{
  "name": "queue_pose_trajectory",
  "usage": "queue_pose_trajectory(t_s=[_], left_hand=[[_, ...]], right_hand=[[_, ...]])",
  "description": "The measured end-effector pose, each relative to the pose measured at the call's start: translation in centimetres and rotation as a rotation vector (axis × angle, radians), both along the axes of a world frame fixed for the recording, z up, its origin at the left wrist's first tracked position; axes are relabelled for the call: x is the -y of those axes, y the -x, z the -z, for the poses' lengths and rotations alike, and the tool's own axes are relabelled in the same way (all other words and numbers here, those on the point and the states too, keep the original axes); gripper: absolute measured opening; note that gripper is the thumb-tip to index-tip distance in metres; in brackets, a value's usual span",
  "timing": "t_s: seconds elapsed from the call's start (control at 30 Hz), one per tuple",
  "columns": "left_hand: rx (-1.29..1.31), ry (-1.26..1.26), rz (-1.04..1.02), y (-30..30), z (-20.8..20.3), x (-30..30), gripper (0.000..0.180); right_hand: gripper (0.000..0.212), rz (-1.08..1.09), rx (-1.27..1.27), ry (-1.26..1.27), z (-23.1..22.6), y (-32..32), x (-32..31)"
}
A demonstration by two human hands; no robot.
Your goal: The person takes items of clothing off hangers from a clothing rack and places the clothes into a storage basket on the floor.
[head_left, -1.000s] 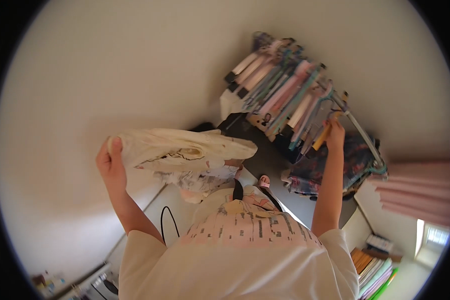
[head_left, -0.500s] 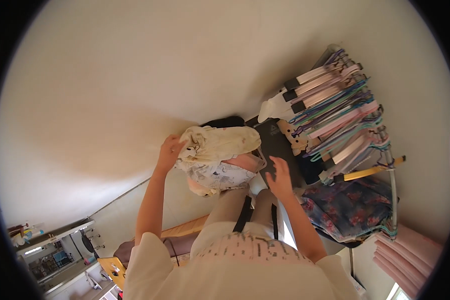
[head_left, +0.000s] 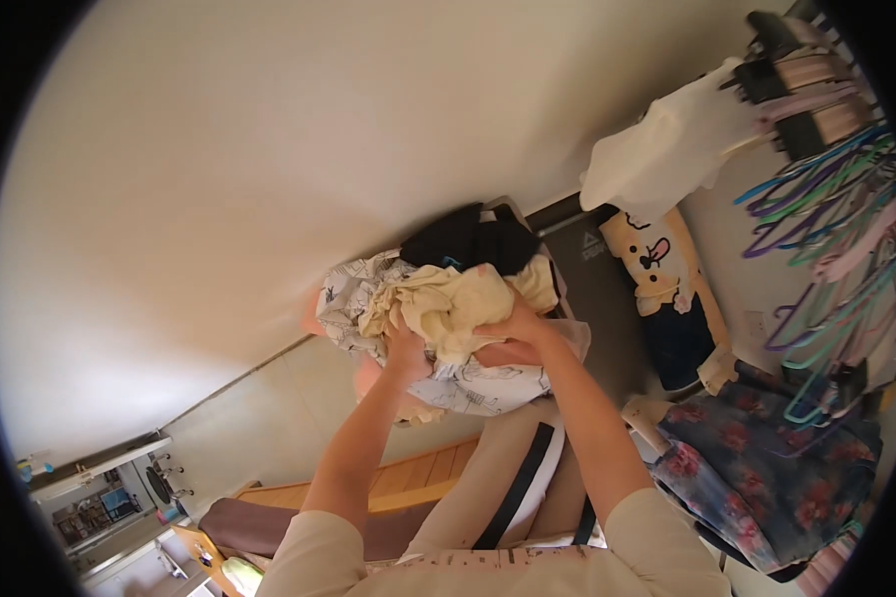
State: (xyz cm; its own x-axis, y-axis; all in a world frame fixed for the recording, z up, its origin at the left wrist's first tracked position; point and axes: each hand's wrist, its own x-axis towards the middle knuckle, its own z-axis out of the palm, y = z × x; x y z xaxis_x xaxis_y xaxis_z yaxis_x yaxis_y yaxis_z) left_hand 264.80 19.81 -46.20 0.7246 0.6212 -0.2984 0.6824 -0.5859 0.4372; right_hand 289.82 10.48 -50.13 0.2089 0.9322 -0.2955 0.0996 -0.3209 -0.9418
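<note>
Cream cloth is lying crumpled on piled clothes; left hand and right hand are touching it, grip too hidden to tell. Bundling seems underway, probably calling for inward pressure next.

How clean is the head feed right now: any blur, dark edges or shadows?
Head view: corners go black; clip hangers look blurred at upper right; soft shadow dims the wall beside the hanging white cloth; the cream cloth looks clearer.

Under my left hand and right hand, a clothes heap bears a crumpled cream garment, black cloth just beyond.
</note>
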Motion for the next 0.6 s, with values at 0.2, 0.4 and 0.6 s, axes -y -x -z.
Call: queue_pose_trajectory(t_s=[0.2, 0.4, 0.6], left_hand=[[-0.369, -0.180, 0.060, 1.6, 5.8, 2.3, 0.070], [-0.617, -0.214, 0.168, -6.7, 7.0, 2.1, 0.059], [-0.498, -0.339, 0.019, -1.3, 8.4, -0.1, 0.056]], right_hand=[[0.102, -0.084, 0.095, 0.117, 3.7, 2.6, 1.0], [0.090, 0.026, 0.320, 0.348, 12.8, -2.6, 1.2], [0.079, 0.100, 0.088, 0.232, 6.4, 2.2, -1.3]])
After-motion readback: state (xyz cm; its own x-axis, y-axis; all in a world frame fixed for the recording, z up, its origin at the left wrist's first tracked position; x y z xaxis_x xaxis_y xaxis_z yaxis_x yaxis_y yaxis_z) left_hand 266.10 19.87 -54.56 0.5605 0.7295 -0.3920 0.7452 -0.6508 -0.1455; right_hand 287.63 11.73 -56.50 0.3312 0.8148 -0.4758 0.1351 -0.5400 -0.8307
